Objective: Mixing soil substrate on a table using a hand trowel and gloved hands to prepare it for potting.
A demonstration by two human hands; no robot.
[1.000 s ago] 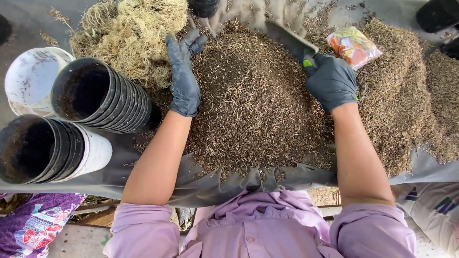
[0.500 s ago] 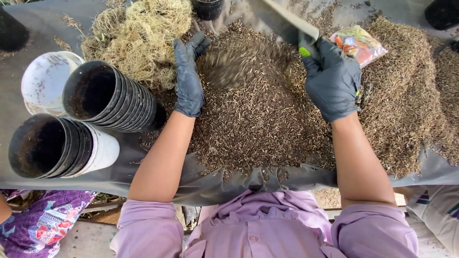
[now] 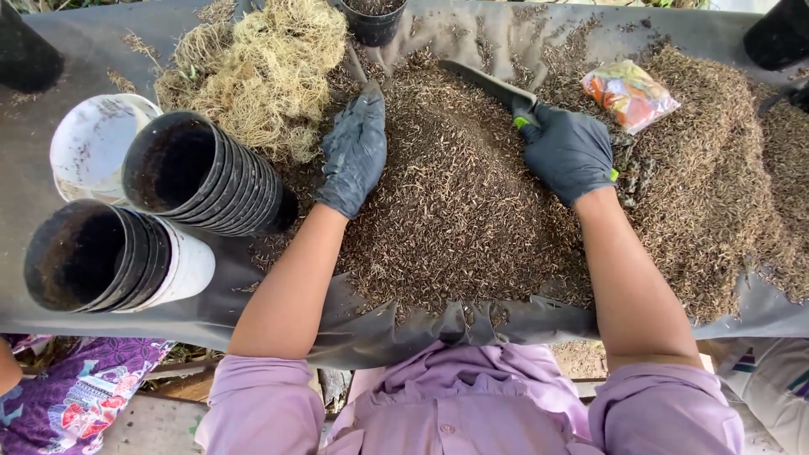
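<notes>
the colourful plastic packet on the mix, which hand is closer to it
Right. The right hand, gripping a trowel, sits just beside the packet, slightly below it in the view. The left hand lies flat on the far side of the pile of mix, well away.

right hand (image 3: 569, 152) grips trowel (image 3: 482, 82) in husk pile (image 3: 455, 219); left hand (image 3: 354, 152) flat on it.
</notes>
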